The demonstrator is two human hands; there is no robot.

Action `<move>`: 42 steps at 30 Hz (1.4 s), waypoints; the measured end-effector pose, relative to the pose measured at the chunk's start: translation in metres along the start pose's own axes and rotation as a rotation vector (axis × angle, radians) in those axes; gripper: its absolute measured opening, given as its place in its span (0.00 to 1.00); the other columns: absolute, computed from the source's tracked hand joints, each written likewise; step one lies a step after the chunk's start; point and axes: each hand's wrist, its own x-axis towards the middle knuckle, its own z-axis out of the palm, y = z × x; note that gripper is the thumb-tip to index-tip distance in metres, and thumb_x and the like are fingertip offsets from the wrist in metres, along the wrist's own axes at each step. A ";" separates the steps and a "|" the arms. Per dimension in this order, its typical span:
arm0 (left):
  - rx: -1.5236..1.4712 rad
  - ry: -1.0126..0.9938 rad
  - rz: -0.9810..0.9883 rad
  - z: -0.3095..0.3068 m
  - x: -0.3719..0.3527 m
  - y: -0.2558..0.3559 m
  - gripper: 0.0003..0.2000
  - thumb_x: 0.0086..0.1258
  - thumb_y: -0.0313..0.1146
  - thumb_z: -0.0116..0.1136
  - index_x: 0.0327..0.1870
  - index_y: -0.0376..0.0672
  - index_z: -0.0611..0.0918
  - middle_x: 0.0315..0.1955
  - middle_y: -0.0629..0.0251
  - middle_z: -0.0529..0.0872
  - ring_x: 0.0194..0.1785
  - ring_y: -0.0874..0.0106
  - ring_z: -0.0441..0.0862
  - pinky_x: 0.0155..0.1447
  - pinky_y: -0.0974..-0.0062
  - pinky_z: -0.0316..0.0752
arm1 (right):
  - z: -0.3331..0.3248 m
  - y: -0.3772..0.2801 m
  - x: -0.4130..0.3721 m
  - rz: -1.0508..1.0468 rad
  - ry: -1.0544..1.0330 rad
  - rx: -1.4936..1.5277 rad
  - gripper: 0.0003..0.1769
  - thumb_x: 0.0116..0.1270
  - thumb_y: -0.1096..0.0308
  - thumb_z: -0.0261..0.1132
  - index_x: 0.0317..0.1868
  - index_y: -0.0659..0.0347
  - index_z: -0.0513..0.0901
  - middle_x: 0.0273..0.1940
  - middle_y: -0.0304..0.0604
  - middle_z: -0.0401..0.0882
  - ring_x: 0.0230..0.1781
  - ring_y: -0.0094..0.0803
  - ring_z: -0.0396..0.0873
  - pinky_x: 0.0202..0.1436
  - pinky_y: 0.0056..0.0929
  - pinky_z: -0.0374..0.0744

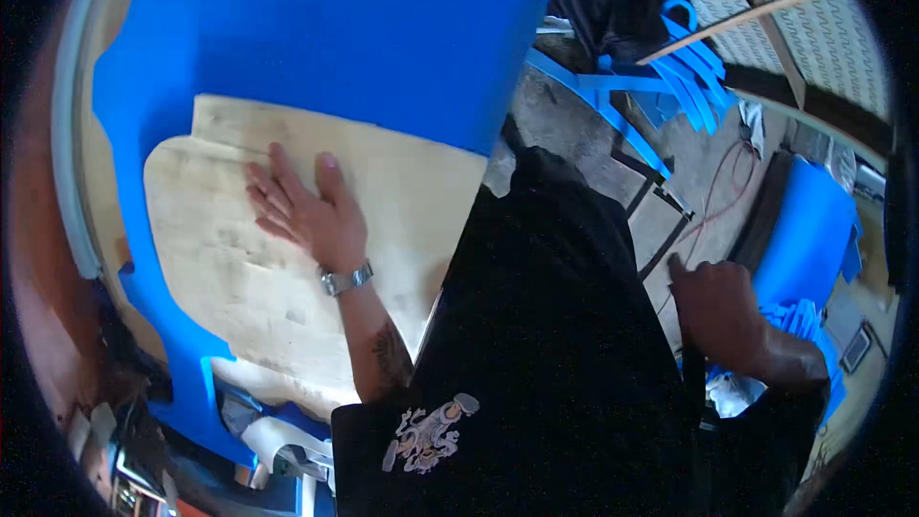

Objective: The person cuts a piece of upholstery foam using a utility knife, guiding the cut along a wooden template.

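Note:
My left hand (311, 215), with a metal watch on its wrist, lies palm down and fingers spread on a pale, flat pattern piece (392, 172). Smudged and curved along one side, the pattern piece rests on a large sheet of blue material (364, 29). Some of the blue sheet shows as a strip around its left edge. My right hand (718, 316) is off to the right, low beside my dark clothing and away from the sheet. Its fingers are curled and in shadow; I cannot make out what they hold, if anything.
Blue offcut strips (694, 77) hang and lie at the upper right, by a wooden frame (766, 14). A blue roll (804, 230) stands at the right. A thin reddish cord (718, 201) runs over the concrete floor (565, 120). A white chair-like part (273, 436) is at lower left.

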 end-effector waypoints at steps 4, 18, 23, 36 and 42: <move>0.001 -0.022 -0.010 -0.005 -0.002 0.001 0.33 0.68 0.61 0.45 0.71 0.54 0.62 0.72 0.53 0.53 0.74 0.46 0.45 0.69 0.36 0.39 | -0.028 0.008 -0.020 0.182 0.277 0.308 0.17 0.68 0.64 0.56 0.56 0.58 0.70 0.28 0.51 0.80 0.27 0.48 0.82 0.27 0.46 0.80; 0.071 -0.004 0.007 -0.006 -0.001 0.001 0.32 0.68 0.54 0.49 0.70 0.48 0.65 0.72 0.51 0.52 0.74 0.45 0.46 0.69 0.37 0.40 | -0.186 -0.139 0.185 -0.667 0.856 0.412 0.16 0.66 0.64 0.58 0.51 0.63 0.72 0.30 0.57 0.80 0.31 0.51 0.83 0.29 0.46 0.80; 0.073 -0.005 0.007 -0.002 -0.001 -0.005 0.31 0.67 0.53 0.49 0.67 0.44 0.67 0.72 0.50 0.52 0.74 0.45 0.46 0.69 0.37 0.39 | -0.196 -0.155 0.184 -0.714 0.827 0.391 0.18 0.63 0.66 0.59 0.51 0.66 0.71 0.28 0.54 0.81 0.30 0.50 0.83 0.30 0.45 0.82; 0.082 0.039 0.046 0.000 -0.005 -0.006 0.33 0.66 0.51 0.50 0.70 0.46 0.63 0.72 0.52 0.53 0.74 0.47 0.46 0.70 0.38 0.39 | -0.185 -0.135 0.153 -0.795 0.759 0.293 0.13 0.59 0.67 0.60 0.42 0.66 0.79 0.28 0.52 0.81 0.30 0.48 0.83 0.31 0.42 0.81; 0.051 0.036 -0.015 0.000 -0.001 -0.003 0.32 0.68 0.58 0.47 0.70 0.54 0.64 0.72 0.54 0.54 0.74 0.48 0.47 0.70 0.37 0.41 | -0.065 -0.031 0.045 -0.356 0.452 0.246 0.15 0.61 0.71 0.54 0.48 0.69 0.75 0.26 0.54 0.80 0.20 0.47 0.81 0.24 0.44 0.80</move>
